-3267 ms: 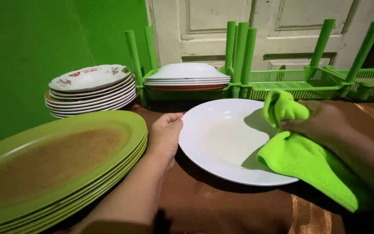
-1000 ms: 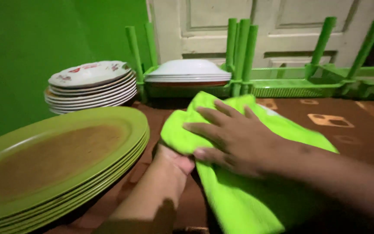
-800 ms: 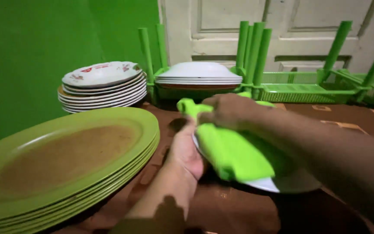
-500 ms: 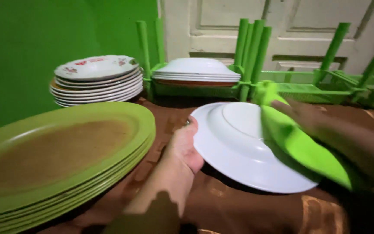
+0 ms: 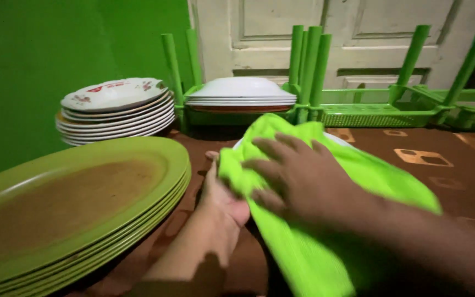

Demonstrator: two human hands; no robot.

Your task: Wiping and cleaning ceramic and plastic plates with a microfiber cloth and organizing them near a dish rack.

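My right hand (image 5: 298, 179) presses a green cloth (image 5: 325, 220) flat over a white plate (image 5: 336, 136), fingers spread, while my left hand (image 5: 221, 190) grips the plate's edge at nine o'clock.

The plate lies at the centre of the brown patterned table (image 5: 446, 159), almost wholly covered, a sliver showing at twelve o'clock. A stack of green platters (image 5: 72, 203) sits at nine o'clock, patterned plates (image 5: 114, 110) at eleven, and white plates (image 5: 240, 93) in a green rack (image 5: 380, 110) at twelve.
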